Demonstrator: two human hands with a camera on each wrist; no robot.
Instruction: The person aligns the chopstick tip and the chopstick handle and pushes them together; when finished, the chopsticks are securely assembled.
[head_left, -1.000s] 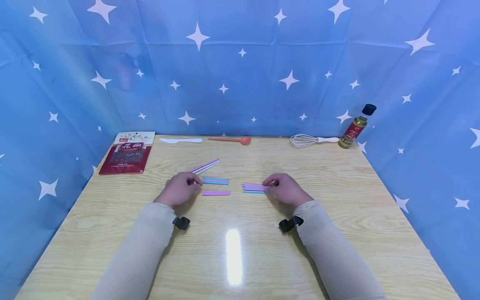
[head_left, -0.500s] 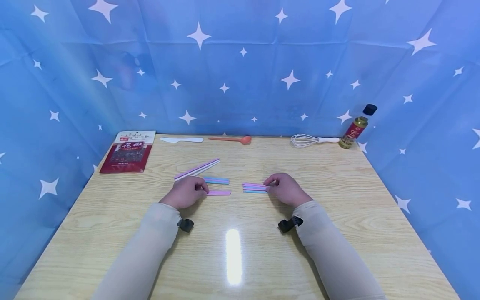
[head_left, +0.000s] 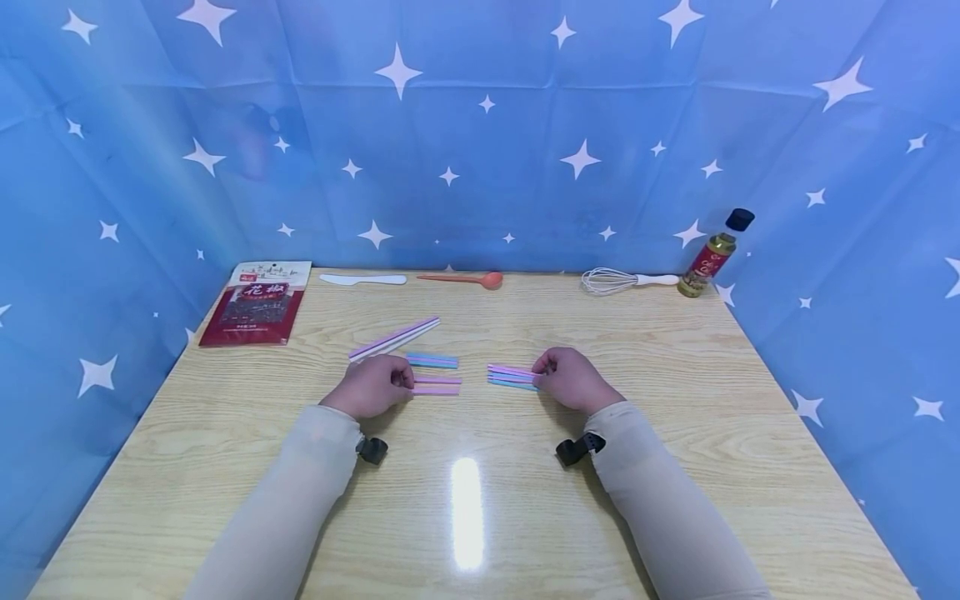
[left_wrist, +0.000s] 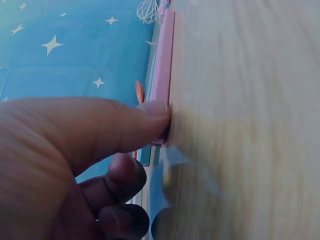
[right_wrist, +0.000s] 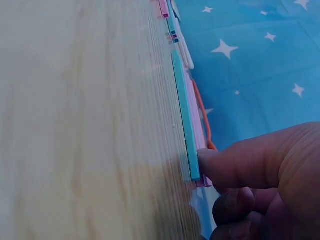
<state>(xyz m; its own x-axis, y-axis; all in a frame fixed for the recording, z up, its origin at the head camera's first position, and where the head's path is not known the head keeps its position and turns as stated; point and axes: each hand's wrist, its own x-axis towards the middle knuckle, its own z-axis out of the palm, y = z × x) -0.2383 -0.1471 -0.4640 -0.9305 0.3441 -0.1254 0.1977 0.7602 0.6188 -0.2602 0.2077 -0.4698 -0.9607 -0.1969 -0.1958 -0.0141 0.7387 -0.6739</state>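
My left hand [head_left: 372, 386] pinches the near end of a pink counting stick [head_left: 438, 381], and another pink stick lies just in front of it. In the left wrist view the thumb [left_wrist: 135, 120] bears on the end of the pink stick [left_wrist: 164, 60]. My right hand [head_left: 572, 381] pinches at the right end of a group of pink, purple and blue sticks [head_left: 512, 376]. In the right wrist view its thumb [right_wrist: 235, 162] touches a pink stick beside a teal stick [right_wrist: 185, 115]. A short blue-and-pink row of sticks [head_left: 433, 361] lies behind the left hand's pink ones.
Longer purple and white sticks [head_left: 395, 337] lie slanted behind the left hand. Along the back edge are a red spice packet [head_left: 257, 307], a white knife [head_left: 363, 280], an orange spoon [head_left: 461, 278], a whisk [head_left: 626, 281] and an oil bottle [head_left: 707, 258].
My left hand has shifted right and onto the pink sticks, which now lie apart from each other. The sticks by my right hand have tilted and fanned slightly; that hand edged right.
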